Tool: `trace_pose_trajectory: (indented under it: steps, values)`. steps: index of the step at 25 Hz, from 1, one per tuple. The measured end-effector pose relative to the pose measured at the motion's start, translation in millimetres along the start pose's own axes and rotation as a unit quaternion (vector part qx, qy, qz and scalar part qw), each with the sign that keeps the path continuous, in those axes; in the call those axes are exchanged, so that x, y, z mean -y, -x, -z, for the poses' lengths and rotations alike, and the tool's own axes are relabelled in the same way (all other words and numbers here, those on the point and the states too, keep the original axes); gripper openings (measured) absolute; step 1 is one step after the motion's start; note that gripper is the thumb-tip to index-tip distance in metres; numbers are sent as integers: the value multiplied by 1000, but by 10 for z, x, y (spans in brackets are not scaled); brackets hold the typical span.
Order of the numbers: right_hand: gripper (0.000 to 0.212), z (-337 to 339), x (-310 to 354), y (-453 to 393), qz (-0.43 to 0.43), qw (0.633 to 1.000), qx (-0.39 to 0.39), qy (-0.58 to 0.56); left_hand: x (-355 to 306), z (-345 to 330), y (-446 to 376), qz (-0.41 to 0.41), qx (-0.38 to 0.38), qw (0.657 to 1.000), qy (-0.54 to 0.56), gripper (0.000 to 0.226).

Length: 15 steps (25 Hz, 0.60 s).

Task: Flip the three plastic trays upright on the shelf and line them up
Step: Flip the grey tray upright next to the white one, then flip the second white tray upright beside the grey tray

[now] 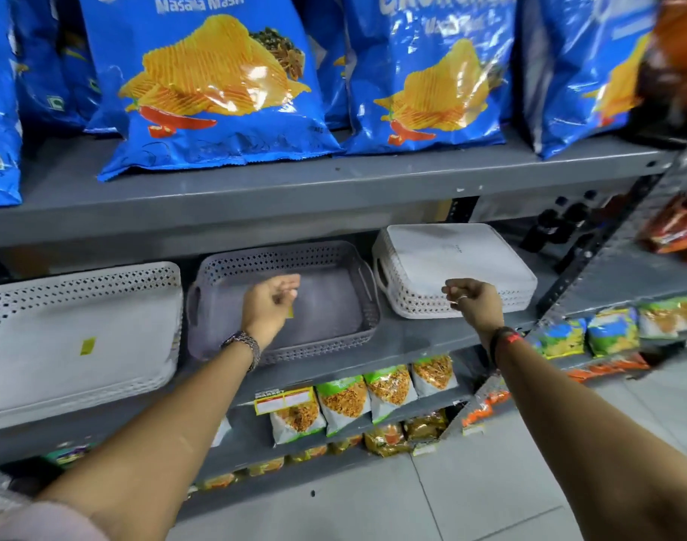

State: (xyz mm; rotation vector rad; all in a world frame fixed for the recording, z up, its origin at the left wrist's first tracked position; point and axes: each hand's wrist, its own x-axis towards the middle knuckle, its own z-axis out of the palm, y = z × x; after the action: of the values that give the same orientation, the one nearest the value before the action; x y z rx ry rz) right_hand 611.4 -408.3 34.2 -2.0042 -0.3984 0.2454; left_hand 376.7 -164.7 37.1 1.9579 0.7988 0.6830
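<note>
Three perforated plastic trays sit on the grey middle shelf. The white tray at the left is upright, with a yellow sticker inside. The lilac tray in the middle is upright too. The white tray at the right lies upside down, its flat base facing up. My left hand hovers over the lilac tray with loose, parted fingers and holds nothing. My right hand is at the front edge of the upside-down tray, fingers curled; whether it touches the tray is unclear.
Large blue chip bags fill the shelf above, whose front edge hangs low over the trays. Snack packets line the lower shelves. Another rack with packets stands at the right. Tiled floor lies below.
</note>
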Motion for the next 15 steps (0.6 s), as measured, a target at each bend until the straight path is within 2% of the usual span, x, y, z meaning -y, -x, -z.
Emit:
trace_pose_trajectory:
  steps: [6,8,10,13,15]
  values:
    - [32,861,-282,85,-22,995,-81,51,-490,-874,296,-90,111,989,-34,45]
    - [34,1017,-390,-6,-43,994,-92,43,-569,-1117,238,-99,151,982,-49,57]
    - [35,1193,-512,-166,-68,993,-86,45,-686,-1442,202,-74,180,978,-74,73]
    - [37,1333,-590,-540,-81,994,-31,70,-821,-1820,110,-12,194,964,-182,76]
    - [39,1369,-637,-794,-78,994,-11,74,-867,-1965,17,34,187,959,-210,77]
